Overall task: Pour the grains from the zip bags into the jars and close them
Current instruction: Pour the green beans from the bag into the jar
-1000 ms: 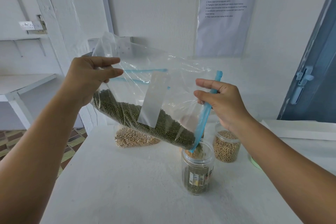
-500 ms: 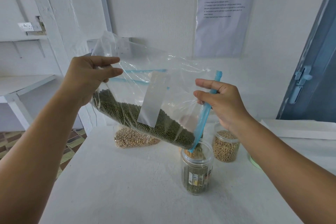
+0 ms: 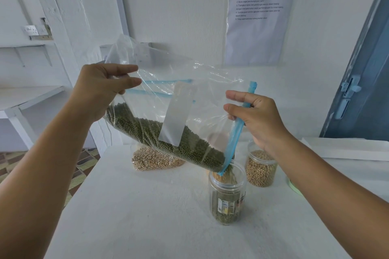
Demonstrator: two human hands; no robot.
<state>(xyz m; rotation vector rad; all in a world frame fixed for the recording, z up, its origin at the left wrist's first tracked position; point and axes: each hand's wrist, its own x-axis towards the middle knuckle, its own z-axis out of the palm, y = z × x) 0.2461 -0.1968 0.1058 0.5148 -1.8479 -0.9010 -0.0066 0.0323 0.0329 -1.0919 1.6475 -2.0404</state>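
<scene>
A clear zip bag [image 3: 168, 111] of green grains hangs tilted over the table, its blue zip edge pointing down into an open clear jar [image 3: 227, 193]. Green grains stream from the bag's low corner into that jar, which is partly filled. My left hand [image 3: 101, 88] grips the bag's raised bottom end at the left. My right hand [image 3: 256, 115] pinches the blue zip strip at the right, just above the jar.
A second jar [image 3: 260, 169] of tan grains stands open behind the first. A bag of tan grains [image 3: 153, 161] lies on the white table [image 3: 147, 216] under the held bag. A pale green lid [image 3: 293, 185] peeks out behind my right forearm. A white wall with a posted sheet [image 3: 259, 14] stands close behind.
Hands and bag hold almost the same pose. The green grains keep sliding toward the bag's low corner and into the jar.
</scene>
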